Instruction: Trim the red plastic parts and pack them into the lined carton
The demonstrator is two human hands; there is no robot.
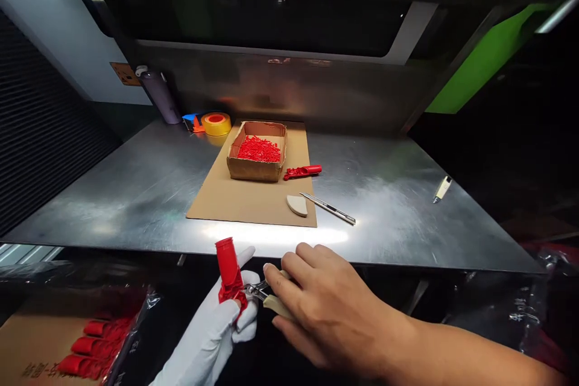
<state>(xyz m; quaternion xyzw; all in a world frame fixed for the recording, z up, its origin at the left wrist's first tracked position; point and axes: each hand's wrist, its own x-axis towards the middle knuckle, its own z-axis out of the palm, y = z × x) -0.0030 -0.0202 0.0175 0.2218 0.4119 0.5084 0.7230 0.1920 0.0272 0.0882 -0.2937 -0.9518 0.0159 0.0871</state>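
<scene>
My left hand [226, 319], in a white glove, grips a red moulded plastic part [228, 262] by its lower, knobbly end. The part's smooth tube end points up, just off the table's front edge. Bare and wrapped around a pair of nippers [275, 305] with cream handles is my right hand [316, 301]. The nippers' metal jaws meet the red part near my gloved fingers; whether they touch or cut it I cannot tell. A similar red part [303, 172] lies on the cardboard sheet's right edge.
On the metal table [384, 193], a cardboard sheet [244, 205] bears a box [253, 170] of small red scraps. Nearby lie a craft knife [330, 209], a pale wedge [297, 205], yellow tape [216, 125] and a bottle [159, 95]. A lower-left carton [27, 325] holds several red parts.
</scene>
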